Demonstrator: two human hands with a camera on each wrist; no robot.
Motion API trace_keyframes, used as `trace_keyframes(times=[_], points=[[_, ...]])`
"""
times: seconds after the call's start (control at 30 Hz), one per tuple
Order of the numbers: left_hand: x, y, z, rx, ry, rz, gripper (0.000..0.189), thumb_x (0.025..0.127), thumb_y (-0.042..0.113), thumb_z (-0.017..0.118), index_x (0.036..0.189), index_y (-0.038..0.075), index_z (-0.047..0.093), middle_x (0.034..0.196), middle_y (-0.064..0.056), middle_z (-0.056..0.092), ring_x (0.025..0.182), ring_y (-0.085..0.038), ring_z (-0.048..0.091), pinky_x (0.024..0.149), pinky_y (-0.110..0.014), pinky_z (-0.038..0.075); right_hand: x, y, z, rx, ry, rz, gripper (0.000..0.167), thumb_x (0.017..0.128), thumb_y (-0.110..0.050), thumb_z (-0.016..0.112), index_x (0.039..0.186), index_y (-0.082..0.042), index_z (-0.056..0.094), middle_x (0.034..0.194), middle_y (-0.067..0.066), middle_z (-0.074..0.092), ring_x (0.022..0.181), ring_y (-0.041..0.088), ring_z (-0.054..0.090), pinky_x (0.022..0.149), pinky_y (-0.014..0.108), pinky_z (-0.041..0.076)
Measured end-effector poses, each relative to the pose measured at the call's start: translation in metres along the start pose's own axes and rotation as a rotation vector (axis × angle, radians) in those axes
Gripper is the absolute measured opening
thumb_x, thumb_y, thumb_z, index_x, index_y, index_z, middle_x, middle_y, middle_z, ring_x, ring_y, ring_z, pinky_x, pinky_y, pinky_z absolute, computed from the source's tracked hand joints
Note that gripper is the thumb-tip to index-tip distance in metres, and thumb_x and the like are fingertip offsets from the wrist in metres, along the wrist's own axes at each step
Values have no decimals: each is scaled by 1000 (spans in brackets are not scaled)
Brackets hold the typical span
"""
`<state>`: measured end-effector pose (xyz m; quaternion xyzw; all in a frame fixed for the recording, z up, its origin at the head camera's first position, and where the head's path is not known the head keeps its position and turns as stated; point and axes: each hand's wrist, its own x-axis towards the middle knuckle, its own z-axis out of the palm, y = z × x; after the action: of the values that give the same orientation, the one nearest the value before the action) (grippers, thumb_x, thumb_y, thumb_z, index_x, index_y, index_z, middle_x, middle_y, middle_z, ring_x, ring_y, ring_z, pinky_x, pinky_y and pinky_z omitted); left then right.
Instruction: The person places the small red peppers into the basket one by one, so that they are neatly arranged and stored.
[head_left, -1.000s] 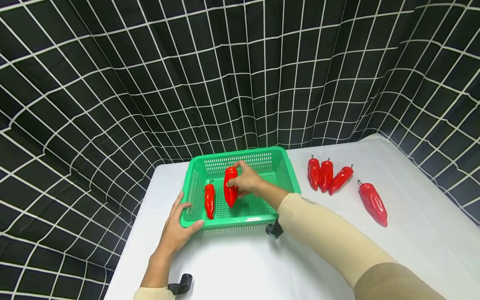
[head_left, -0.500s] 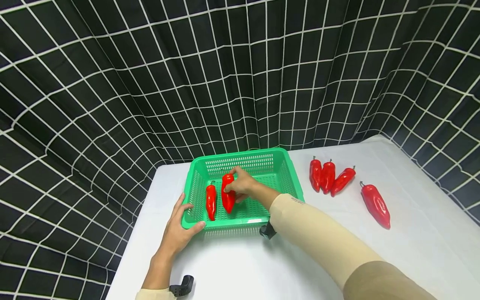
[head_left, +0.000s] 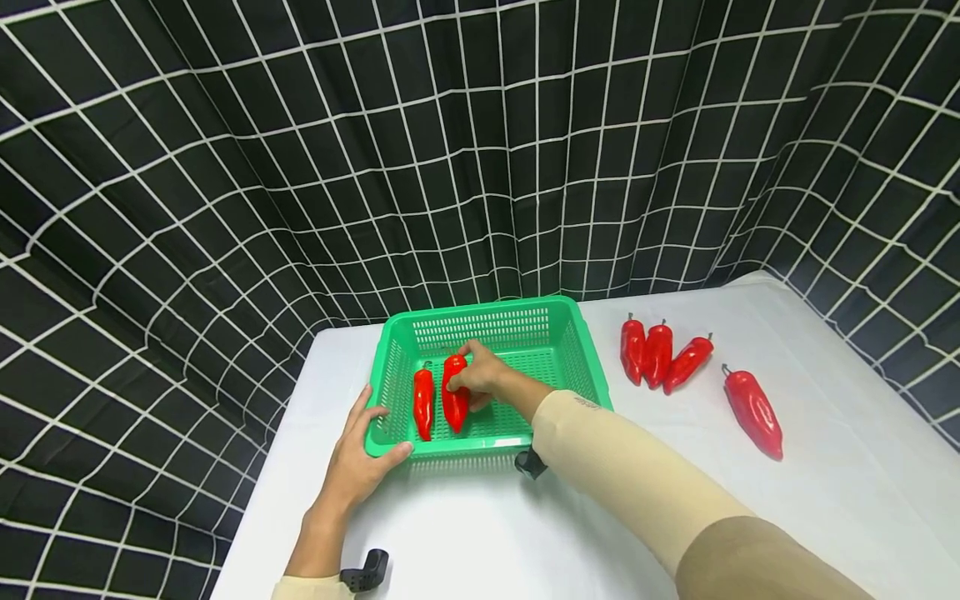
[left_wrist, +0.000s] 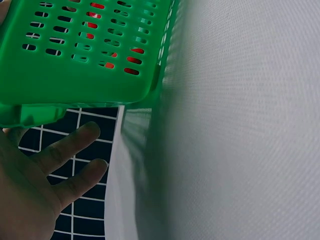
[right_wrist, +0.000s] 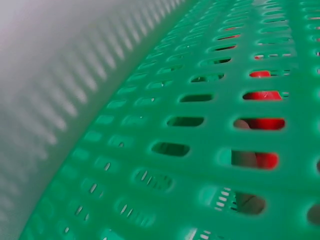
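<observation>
My right hand (head_left: 486, 372) grips a long red pepper (head_left: 454, 412) low inside the green slotted basket (head_left: 480, 308), thumb and fingers near its stem end. Another red pepper (head_left: 423, 406) lies to its left on the basket floor, roughly parallel. At the near left corner my left hand (head_left: 352, 471) holds the basket, thumb on the front rim and a finger over the left rim. Two lower fingers stick out below the rim in the left wrist view. Through the slots in the right wrist view, parts of the right fingers and red peppers show; the basket wall hides the rest.
Right of the basket, three red peppers (head_left: 657, 357) lie close together on the white tablecloth (head_left: 480, 533). A larger red pepper (head_left: 753, 414) lies farther right. A black curtain with white grid lines (head_left: 465, 167) encloses the table's back and sides.
My right hand has lowered the pepper toward the basket floor and shifted it slightly left, beside the other pepper. The left hand stays at the basket's corner.
</observation>
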<state>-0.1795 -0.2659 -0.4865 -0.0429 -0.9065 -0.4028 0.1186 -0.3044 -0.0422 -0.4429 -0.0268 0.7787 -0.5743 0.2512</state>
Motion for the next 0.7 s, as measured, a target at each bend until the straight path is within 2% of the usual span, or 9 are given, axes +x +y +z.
trace_keyframes(times=[0.2, 0.3, 0.47, 0.7], points=[[1, 0, -1, 8, -12, 1, 64, 75, 44, 79, 125, 12, 56, 159, 7, 17, 140, -33, 25, 99, -63, 31, 3, 3, 4, -2, -38, 16, 58, 83, -1, 72, 128, -10, 36, 91, 19, 60, 63, 33, 64, 68, 50, 55], [1, 0, 0, 8, -15, -3, 64, 75, 45, 78, 126, 13, 56, 159, 7, 16, 140, -32, 25, 99, -63, 32, 5, 4, 6, 8, -73, 34, 66, 84, -1, 71, 137, -10, 32, 88, 22, 61, 65, 34, 63, 70, 49, 55], [1, 2, -1, 4, -15, -10, 63, 75, 43, 79, 125, 13, 56, 159, 8, 16, 140, -32, 25, 99, -63, 31, 7, 7, 7, 23, -128, 59, 81, 84, -2, 71, 148, -9, 23, 94, 25, 61, 76, 39, 64, 73, 50, 54], [0, 2, -2, 9, -15, -13, 62, 76, 43, 78, 125, 13, 55, 159, 6, 16, 140, -33, 25, 99, -63, 31, 7, 6, 7, 42, -144, 64, 80, 85, -5, 70, 149, -8, 22, 96, 26, 62, 81, 42, 65, 76, 53, 53]])
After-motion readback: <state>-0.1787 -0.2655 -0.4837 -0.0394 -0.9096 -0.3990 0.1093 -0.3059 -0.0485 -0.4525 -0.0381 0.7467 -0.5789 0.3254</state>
